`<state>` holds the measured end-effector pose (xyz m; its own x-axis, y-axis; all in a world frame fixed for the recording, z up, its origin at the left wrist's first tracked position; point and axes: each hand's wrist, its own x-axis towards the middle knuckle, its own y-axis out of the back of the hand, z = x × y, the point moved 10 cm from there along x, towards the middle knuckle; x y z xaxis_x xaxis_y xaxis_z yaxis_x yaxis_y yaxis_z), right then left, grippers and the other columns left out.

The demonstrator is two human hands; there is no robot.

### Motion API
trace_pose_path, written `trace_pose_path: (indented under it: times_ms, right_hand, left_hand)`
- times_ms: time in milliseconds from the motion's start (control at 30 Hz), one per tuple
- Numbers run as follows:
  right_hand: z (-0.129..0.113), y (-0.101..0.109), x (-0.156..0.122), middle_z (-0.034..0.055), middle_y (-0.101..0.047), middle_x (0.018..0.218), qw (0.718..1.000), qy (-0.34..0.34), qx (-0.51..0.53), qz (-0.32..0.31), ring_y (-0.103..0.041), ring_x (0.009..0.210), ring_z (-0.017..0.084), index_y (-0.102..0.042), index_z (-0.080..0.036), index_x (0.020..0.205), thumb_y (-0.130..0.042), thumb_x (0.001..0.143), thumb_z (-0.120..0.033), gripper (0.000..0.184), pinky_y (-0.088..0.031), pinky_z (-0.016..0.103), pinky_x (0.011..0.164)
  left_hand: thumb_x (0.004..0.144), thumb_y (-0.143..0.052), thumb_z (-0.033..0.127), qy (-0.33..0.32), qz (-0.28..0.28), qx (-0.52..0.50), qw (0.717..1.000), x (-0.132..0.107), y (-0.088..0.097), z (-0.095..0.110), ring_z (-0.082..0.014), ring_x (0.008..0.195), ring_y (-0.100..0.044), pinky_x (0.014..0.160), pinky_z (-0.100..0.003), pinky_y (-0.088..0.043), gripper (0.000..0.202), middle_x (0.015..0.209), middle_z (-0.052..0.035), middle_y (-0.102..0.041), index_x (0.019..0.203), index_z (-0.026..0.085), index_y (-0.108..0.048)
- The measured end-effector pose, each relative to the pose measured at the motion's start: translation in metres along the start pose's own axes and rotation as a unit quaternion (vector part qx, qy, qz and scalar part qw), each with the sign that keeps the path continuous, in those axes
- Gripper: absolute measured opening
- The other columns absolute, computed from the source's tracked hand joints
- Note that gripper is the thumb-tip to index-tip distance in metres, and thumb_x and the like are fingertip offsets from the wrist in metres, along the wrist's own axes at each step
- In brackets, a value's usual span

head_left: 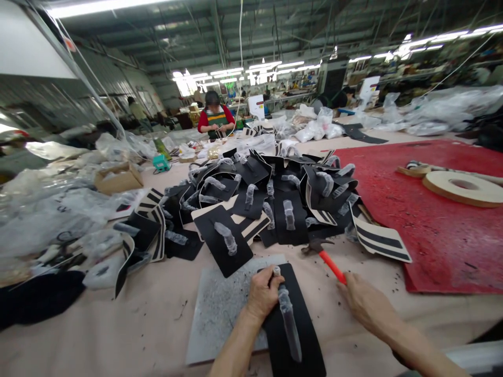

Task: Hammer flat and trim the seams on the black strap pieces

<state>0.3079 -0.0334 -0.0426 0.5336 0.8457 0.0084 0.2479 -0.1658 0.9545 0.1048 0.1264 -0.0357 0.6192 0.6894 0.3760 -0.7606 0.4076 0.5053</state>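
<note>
My left hand (262, 294) is closed around a small metal punch (276, 271) held upright on a black cut piece (298, 335). A clear plastic strip (288, 319) lies along that piece. The piece rests partly on a grey stone slab (220, 309). My right hand (363, 303) grips the red handle of a hammer (324, 255), whose dark head hangs just above the table to the right of the punch.
A big pile of black and striped cut pieces (271, 204) fills the table's middle. A red mat (432, 220) with tape rolls (463, 187) lies right. Plastic bags (51, 209) and a cardboard box (118, 179) sit left. Another person (215, 119) works at the far end.
</note>
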Motion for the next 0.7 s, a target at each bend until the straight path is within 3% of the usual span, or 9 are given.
trace_pose_path:
  times_ms: [67,133,200,300,367,433,500,600,700]
  right_hand:
    - [-0.033,0.011,-0.01,0.0198,-0.061,0.117,0.994,0.08,-0.022,0.075,-0.062,0.1,0.032,-0.055,-0.013,0.125,-0.04,0.092,-0.024,0.037,-0.049,0.045,0.081]
    - [-0.087,0.013,-0.03,0.0153,-0.049,0.138,0.975,0.211,0.015,0.068,-0.05,0.122,0.029,-0.043,-0.02,0.14,-0.042,0.089,-0.015,0.051,-0.044,0.046,0.097]
    - [-0.14,0.002,-0.055,0.0098,-0.047,0.142,0.944,0.327,0.049,-0.01,-0.048,0.123,0.026,-0.048,-0.024,0.134,-0.046,0.083,-0.01,0.054,-0.042,0.042,0.101]
    - [-0.187,-0.022,-0.079,0.0093,-0.052,0.136,0.913,0.399,0.029,-0.081,-0.055,0.111,0.028,-0.061,-0.02,0.104,-0.053,0.078,-0.015,0.028,-0.044,0.045,0.097]
    - [-0.198,-0.034,-0.083,0.0113,-0.059,0.123,0.91,0.407,-0.002,-0.079,-0.059,0.1,0.028,-0.061,-0.018,0.094,-0.053,0.079,-0.015,0.018,-0.047,0.045,0.091]
    - [-0.199,-0.035,-0.08,0.0132,-0.062,0.114,0.916,0.396,-0.015,-0.061,-0.061,0.093,0.026,-0.06,-0.015,0.101,-0.049,0.08,-0.011,0.024,-0.049,0.041,0.084]
    - [-0.194,-0.024,-0.073,0.0182,-0.059,0.122,0.925,0.377,-0.003,-0.044,-0.062,0.099,0.027,-0.057,-0.012,0.114,-0.047,0.08,-0.009,0.035,-0.05,0.039,0.083]
    - [-0.188,0.0,-0.066,0.024,-0.045,0.142,0.92,0.385,0.023,-0.067,-0.06,0.111,0.029,-0.049,-0.007,0.129,-0.05,0.071,-0.008,0.058,-0.05,0.034,0.082]
    - [-0.186,0.012,-0.061,0.0204,-0.054,0.133,0.902,0.417,-0.02,-0.107,-0.065,0.1,0.026,-0.055,-0.009,0.121,-0.048,0.062,-0.002,0.06,-0.05,0.03,0.07]
  left_hand:
    - [0.084,-0.058,0.016,0.002,0.002,-0.003,1.0,0.0,0.0,-0.001,-0.0157,0.066,-0.063,0.067,-0.025,-0.048,0.011,0.071,-0.0016,-0.067,0.078,0.02,-0.066]
    - [0.084,-0.058,0.017,0.006,0.001,-0.004,1.0,0.0,-0.001,-0.002,-0.0157,0.067,-0.063,0.068,-0.025,-0.049,0.01,0.072,-0.0018,-0.068,0.078,0.02,-0.066]
    - [0.084,-0.059,0.017,0.013,0.0,-0.003,1.0,-0.001,-0.002,-0.003,-0.0158,0.068,-0.064,0.068,-0.025,-0.049,0.01,0.074,-0.0021,-0.069,0.078,0.019,-0.067]
    - [0.083,-0.061,0.022,0.055,0.013,-0.019,0.998,0.0,0.0,-0.014,-0.0153,0.064,-0.063,0.064,-0.024,-0.048,0.011,0.069,-0.0012,-0.068,0.074,0.019,-0.067]
    - [0.083,-0.064,0.029,0.123,0.064,-0.057,0.989,0.0,0.009,-0.032,-0.0151,0.06,-0.062,0.06,-0.024,-0.048,0.016,0.064,-0.0005,-0.066,0.071,0.017,-0.066]
    - [0.083,-0.065,0.038,0.202,0.141,-0.132,0.96,-0.005,0.018,-0.055,-0.0164,0.061,-0.065,0.06,-0.025,-0.051,0.024,0.065,-0.0017,-0.068,0.073,0.016,-0.065]
    - [0.082,-0.065,0.044,0.255,0.193,-0.217,0.922,-0.011,0.02,-0.073,-0.0187,0.066,-0.068,0.063,-0.028,-0.055,0.03,0.071,-0.0045,-0.071,0.077,0.015,-0.065]
    - [0.079,-0.068,0.046,0.275,0.21,-0.271,0.898,-0.016,0.021,-0.084,-0.0202,0.069,-0.07,0.067,-0.031,-0.058,0.033,0.075,-0.0073,-0.074,0.08,0.013,-0.066]
    - [0.078,-0.07,0.046,0.268,0.213,-0.252,0.905,-0.021,0.032,-0.083,-0.0209,0.069,-0.071,0.066,-0.031,-0.058,0.034,0.075,-0.0086,-0.074,0.081,0.012,-0.067]
